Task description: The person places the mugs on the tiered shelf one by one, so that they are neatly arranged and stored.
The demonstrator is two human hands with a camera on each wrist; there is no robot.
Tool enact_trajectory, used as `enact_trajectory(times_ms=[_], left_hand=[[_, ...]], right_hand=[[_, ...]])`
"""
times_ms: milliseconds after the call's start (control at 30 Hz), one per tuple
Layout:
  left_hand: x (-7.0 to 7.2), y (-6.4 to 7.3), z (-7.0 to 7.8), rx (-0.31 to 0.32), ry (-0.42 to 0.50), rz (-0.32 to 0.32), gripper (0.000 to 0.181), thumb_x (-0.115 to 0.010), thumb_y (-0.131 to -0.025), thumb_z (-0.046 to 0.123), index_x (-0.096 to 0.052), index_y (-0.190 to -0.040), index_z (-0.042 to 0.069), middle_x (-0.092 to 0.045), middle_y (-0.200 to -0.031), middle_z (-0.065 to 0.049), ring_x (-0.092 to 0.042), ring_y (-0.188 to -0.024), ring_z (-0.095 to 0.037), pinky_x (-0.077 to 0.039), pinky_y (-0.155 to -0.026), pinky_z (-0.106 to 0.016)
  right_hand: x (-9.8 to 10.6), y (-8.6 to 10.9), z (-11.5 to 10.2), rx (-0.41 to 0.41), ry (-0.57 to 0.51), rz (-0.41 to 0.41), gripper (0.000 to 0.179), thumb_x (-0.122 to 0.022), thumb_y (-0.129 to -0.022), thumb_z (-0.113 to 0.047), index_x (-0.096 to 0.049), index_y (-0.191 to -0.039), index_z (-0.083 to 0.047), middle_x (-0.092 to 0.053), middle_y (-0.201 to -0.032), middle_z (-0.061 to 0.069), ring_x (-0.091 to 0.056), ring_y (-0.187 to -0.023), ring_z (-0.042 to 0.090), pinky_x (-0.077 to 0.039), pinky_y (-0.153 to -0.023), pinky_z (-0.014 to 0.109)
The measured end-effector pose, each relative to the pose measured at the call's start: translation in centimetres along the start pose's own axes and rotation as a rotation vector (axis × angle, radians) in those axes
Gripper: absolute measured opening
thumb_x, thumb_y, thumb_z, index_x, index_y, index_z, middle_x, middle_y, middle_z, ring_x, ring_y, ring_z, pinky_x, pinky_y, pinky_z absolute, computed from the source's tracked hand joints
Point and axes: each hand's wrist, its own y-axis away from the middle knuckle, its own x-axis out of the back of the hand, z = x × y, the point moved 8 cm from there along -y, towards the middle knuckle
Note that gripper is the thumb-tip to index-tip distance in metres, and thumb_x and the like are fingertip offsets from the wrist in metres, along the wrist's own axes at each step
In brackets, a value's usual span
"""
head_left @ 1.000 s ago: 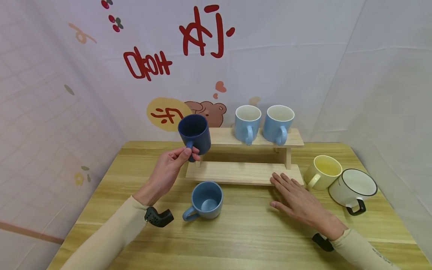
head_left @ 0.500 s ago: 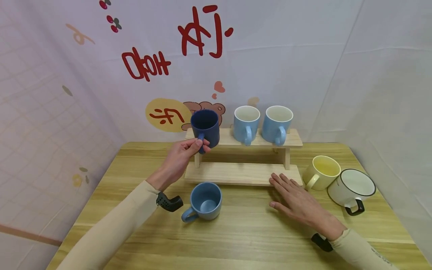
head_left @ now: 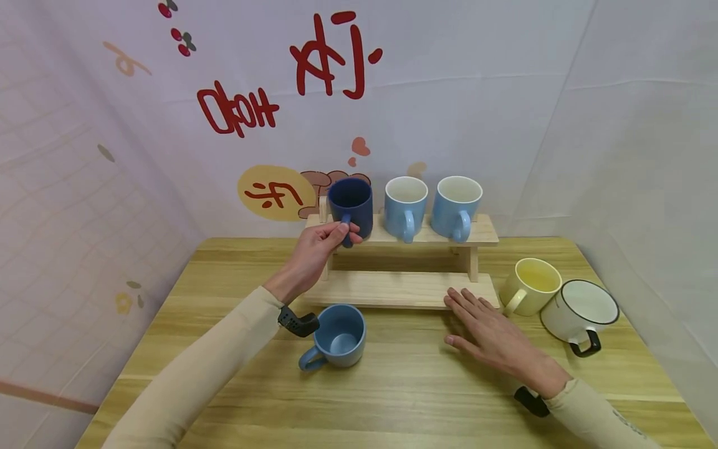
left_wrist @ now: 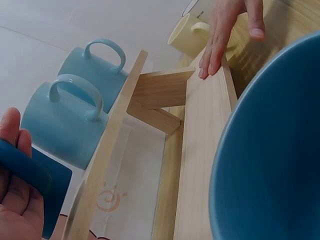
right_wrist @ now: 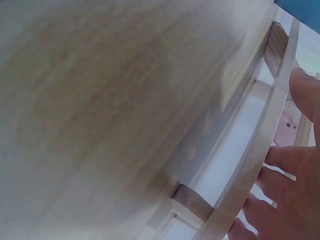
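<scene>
Below red writing (head_left: 357, 62), the left hand (head_left: 311, 252) pinched a navy mug (head_left: 361, 215) by its handle (head_left: 347, 219), left of two light-blue mugs (head_left: 399, 215); the right hand (head_left: 496, 333) touched the wooden rack (head_left: 392, 288), fingers straight.

Left hand (head_left: 314, 252) pinches, forearm (head_left: 207, 358) angled between one and two o'clock; right hand (head_left: 490, 337) lies palm-down, straight fingers (head_left: 462, 310) toward ten o'clock.
</scene>
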Motion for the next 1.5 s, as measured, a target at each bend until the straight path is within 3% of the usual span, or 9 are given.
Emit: enact_trajectory(times_ms=[567,800,1033,1267,1367,1500], left_hand=[[0.7,-1.0,-1.5,0.010,-0.002,0.032,0.042,-0.051,-0.111,0.028,-0.068,-0.125,-0.007,-0.073,-0.119,-0.015,-0.058,-0.124,-0.026,-0.039,-0.115,-0.043],[0.9,-0.9,-1.1,0.015,-0.040,0.026,0.041,-0.050,-0.111,0.030,-0.070,-0.123,-0.004,-0.073,-0.120,-0.015,-0.060,-0.120,-0.025,-0.043,-0.104,-0.039],[1.3,-0.9,-0.6,0.027,-0.133,0.027,0.039,-0.054,-0.110,0.030,-0.070,-0.128,-0.001,-0.074,-0.120,-0.015,-0.060,-0.127,-0.025,-0.039,-0.117,-0.048],[2.5,0.6,-0.2,-0.051,-0.241,0.070,0.039,-0.058,-0.108,0.025,-0.062,-0.142,0.005,-0.065,-0.138,-0.014,-0.058,-0.130,-0.028,-0.043,-0.114,-0.048],[2.7,1.6,-0.2,-0.096,-0.285,0.057,0.039,-0.059,-0.108,0.023,-0.060,-0.142,0.004,-0.064,-0.139,-0.014,-0.059,-0.129,-0.029,-0.046,-0.112,-0.047],[2.8,3.3,-0.5,-0.104,-0.327,0.026,0.039,-0.060,-0.107,0.023,-0.060,-0.139,0.001,-0.065,-0.134,-0.014,-0.062,-0.123,-0.027,-0.049,-0.108,-0.046]], right_hand=[[-0.6,-0.2,-0.6,0.005,-0.004,-0.024,0.074,-0.067,-0.101,-0.045,-0.043,-0.157,-0.003,-0.037,-0.164,0.017,-0.036,-0.148,0.043,-0.035,-0.114,0.063],[-0.6,-0.2,-0.9,0.004,0.006,-0.027,0.074,-0.066,-0.101,-0.045,-0.043,-0.157,-0.002,-0.037,-0.164,0.018,-0.036,-0.148,0.044,-0.036,-0.114,0.064],[-0.6,-0.3,-0.8,-0.001,0.013,-0.034,0.075,-0.065,-0.101,-0.045,-0.042,-0.157,-0.002,-0.036,-0.164,0.018,-0.035,-0.149,0.044,-0.036,-0.114,0.064],[-0.5,-0.3,-0.4,-0.010,0.005,-0.041,0.075,-0.065,-0.102,-0.046,-0.040,-0.158,-0.002,-0.035,-0.165,0.018,-0.034,-0.149,0.044,-0.034,-0.115,0.064],[-0.4,-0.3,-0.3,-0.013,0.005,-0.036,0.075,-0.065,-0.101,-0.046,-0.041,-0.158,-0.002,-0.035,-0.165,0.018,-0.034,-0.149,0.044,-0.034,-0.115,0.065],[-0.2,-0.2,-0.1,-0.015,0.005,-0.028,0.076,-0.067,-0.100,-0.045,-0.041,-0.157,-0.002,-0.036,-0.164,0.018,-0.035,-0.148,0.045,-0.034,-0.114,0.065]])
